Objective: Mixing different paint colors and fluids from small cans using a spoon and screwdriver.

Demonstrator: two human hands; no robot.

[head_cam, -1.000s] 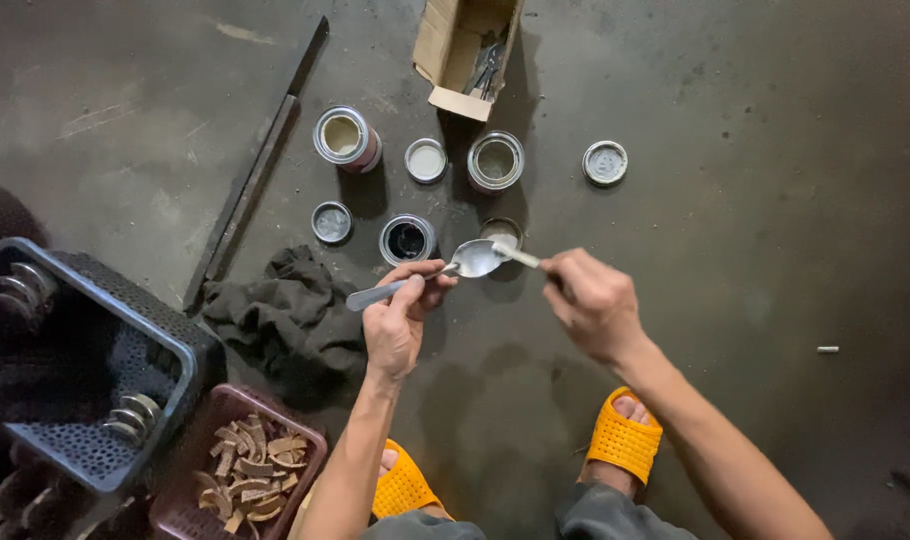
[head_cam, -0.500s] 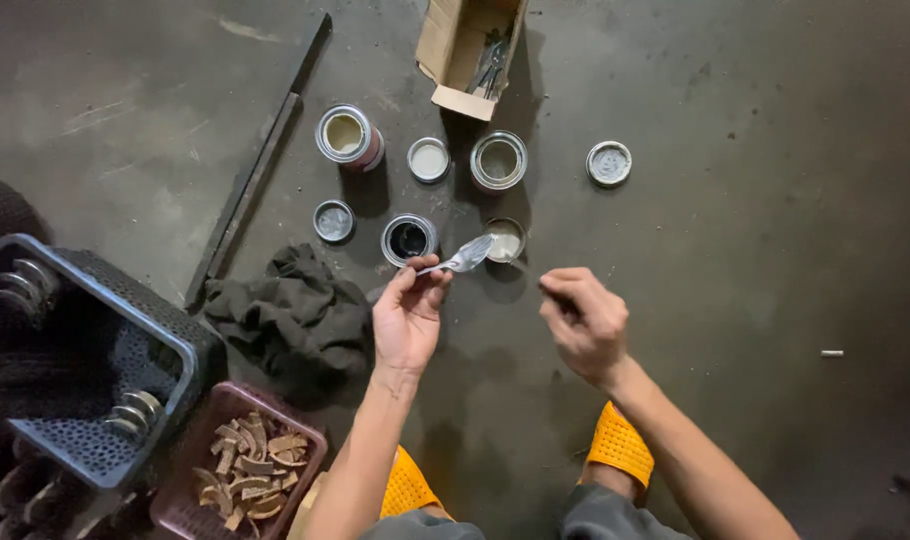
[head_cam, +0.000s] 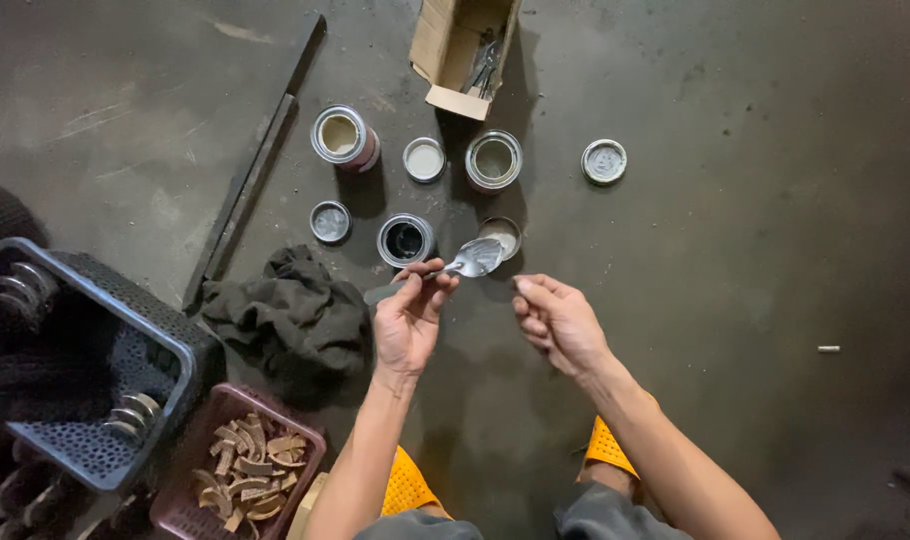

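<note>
My left hand [head_cam: 411, 318] holds a metal spoon [head_cam: 465, 262] by its handle, the bowl pointing right over a small open tin [head_cam: 502, 234]. My right hand [head_cam: 557, 322] hovers just right of it with fingers loosely curled, holding nothing visible. Several small open cans stand on the dark floor just beyond: one with dark contents [head_cam: 405, 240], one red-sided [head_cam: 341, 137], one silver [head_cam: 494, 160]. Loose lids [head_cam: 424, 159] lie among them.
A cardboard box [head_cam: 462, 45] with metal parts lies at the top. A dark rag [head_cam: 290, 312] sits left of my hand. A blue basket [head_cam: 85, 370] and a maroon tray of brown pieces [head_cam: 240, 472] are at the lower left. A metal bar [head_cam: 250, 165] lies diagonally. My orange sandals [head_cam: 612, 450] show below.
My right hand has let go of the spoon's tip and drawn back toward me. The left hand keeps the spoon, now held over the small tin.
</note>
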